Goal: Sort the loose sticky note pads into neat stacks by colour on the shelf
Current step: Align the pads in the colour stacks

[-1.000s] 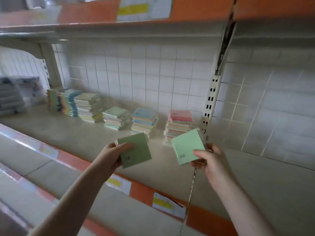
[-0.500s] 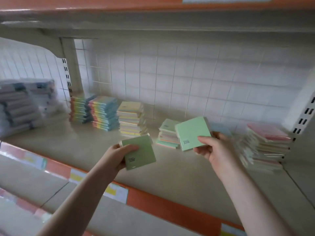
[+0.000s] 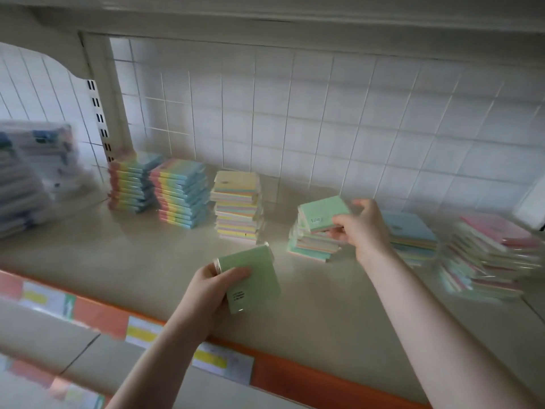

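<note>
My left hand (image 3: 212, 293) grips a green sticky note pad (image 3: 253, 276) above the front of the beige shelf (image 3: 147, 261). Farther back, my right hand (image 3: 362, 228) holds a mint green pad (image 3: 320, 212) tilted on top of the green-topped stack (image 3: 312, 246). Other stacks line the back: two rainbow-edged stacks (image 3: 180, 196), a yellow-topped stack (image 3: 237, 208), a blue-topped stack (image 3: 413, 237) partly behind my right wrist, and a blurred pink-topped stack (image 3: 489, 255) at the right.
Wrapped packs (image 3: 26, 178) sit at the far left beyond a white slotted upright (image 3: 100, 113). A white grid panel (image 3: 324, 119) backs the shelf. The orange front edge (image 3: 309, 379) carries price labels. An upper shelf (image 3: 265, 13) hangs overhead.
My right hand has carried its mint pad back and down onto the green-topped stack. My left hand stays near the shelf front with its pad. The view has panned left.
</note>
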### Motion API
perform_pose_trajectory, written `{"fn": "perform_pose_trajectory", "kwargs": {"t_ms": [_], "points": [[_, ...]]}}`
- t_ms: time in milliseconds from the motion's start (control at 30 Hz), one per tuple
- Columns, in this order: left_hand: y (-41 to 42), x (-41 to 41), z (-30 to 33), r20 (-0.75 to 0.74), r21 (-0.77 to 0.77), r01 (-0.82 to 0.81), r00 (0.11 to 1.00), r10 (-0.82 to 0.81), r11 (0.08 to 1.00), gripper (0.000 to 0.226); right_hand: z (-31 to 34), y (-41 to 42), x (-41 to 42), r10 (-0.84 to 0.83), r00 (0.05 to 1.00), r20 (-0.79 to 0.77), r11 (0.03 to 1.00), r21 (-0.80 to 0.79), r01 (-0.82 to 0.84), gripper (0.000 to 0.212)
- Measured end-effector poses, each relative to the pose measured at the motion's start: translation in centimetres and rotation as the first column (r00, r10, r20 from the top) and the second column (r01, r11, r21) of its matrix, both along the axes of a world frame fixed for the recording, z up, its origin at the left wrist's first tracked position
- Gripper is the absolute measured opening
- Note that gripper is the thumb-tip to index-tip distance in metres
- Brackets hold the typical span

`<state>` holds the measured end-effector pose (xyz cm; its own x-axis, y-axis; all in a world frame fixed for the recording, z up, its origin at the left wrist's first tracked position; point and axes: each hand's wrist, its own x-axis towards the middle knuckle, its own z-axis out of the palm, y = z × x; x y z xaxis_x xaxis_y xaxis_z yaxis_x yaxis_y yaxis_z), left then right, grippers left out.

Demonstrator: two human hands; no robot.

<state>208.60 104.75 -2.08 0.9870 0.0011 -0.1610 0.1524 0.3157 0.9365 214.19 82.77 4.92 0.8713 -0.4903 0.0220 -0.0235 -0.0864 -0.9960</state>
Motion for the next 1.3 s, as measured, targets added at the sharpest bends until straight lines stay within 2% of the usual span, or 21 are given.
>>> {"fn": "perform_pose_trajectory", "kwargs": {"t_ms": [33,100,267,367,433,500,600,733,833,933,1033,1167,1300], "points": [[0.0,0.0,-0.1,0.011,0.029,0.002,1.0,-0.002,1.0,0.011,0.0,-0.1,-0.1,-0.023,1.0,-0.022,0.981,-0.193,0.018,0.044],[-0.1,-0.1,-0.3,0.026,0.07,0.005,1.0,-0.007,0.998,0.009,0.1,-0.6,-0.1,-0.053,0.998,-0.046,0.844,-0.536,0.021,0.042],[-0.5,-0.1,-0.3,0.036,0.143,0.011,0.999,-0.016,0.99,0.009,-0.3,-1.5,-0.5,-0.066,0.988,-0.141,0.535,-0.84,-0.085,0.042],[-0.5,-0.1,-0.3,0.047,0.175,-0.01,0.999,0.002,0.984,0.013,-0.7,-1.8,-0.8,-0.075,0.994,-0.081,0.396,-0.917,-0.045,0.045],[-0.7,-0.1,-0.2,0.057,0.184,0.002,0.998,-0.012,0.983,0.033,-0.6,-2.0,-1.0,-0.07,0.997,-0.028,0.345,-0.938,-0.003,0.046],[-1.0,-0.1,0.2,0.07,0.192,0.004,0.997,-0.018,0.981,0.043,-0.1,-2.3,-1.5,-0.065,0.998,0.027,0.316,-0.947,0.046,0.043],[-1.9,0.1,1.6,0.105,0.193,0.014,0.994,-0.035,0.981,0.043,0.6,-3.7,-2.2,-0.036,0.986,0.164,0.238,-0.957,0.167,0.028],[-3.9,1.4,5.6,0.211,0.198,0.028,0.975,-0.07,0.98,0.036,0.7,-7.3,-3.1,0.025,0.921,0.389,0.135,-0.914,0.383,0.01],[-6.2,2.9,9.2,0.285,0.254,-0.008,0.956,-0.067,0.967,0.015,0.5,-10.1,-4.5,0.006,0.898,0.441,0.139,-0.889,0.436,0.01],[-8.8,5.2,11.3,0.3,0.313,-0.02,0.951,-0.079,0.95,0.012,-0.1,-12.1,-5.7,-0.034,0.884,0.467,0.171,-0.868,0.465,0.011],[-11.2,7.6,11.3,0.261,0.418,-0.045,0.963,-0.073,0.907,0.018,-1.0,-13.8,-6.2,-0.042,0.893,0.449,0.208,-0.87,0.447,0.012],[-12.6,9.6,9.2,0.258,0.661,-0.16,0.966,-0.022,0.733,0.019,-1.6,-15.5,-6.8,-0.049,0.908,0.417,0.254,-0.874,0.415,0.011],[-12.4,10.0,7.3,0.226,0.818,-0.199,0.974,0.017,0.54,0.026,-1.8,-16.5,-7.4,-0.047,0.916,0.398,0.277,-0.876,0.395,0.011]]}}
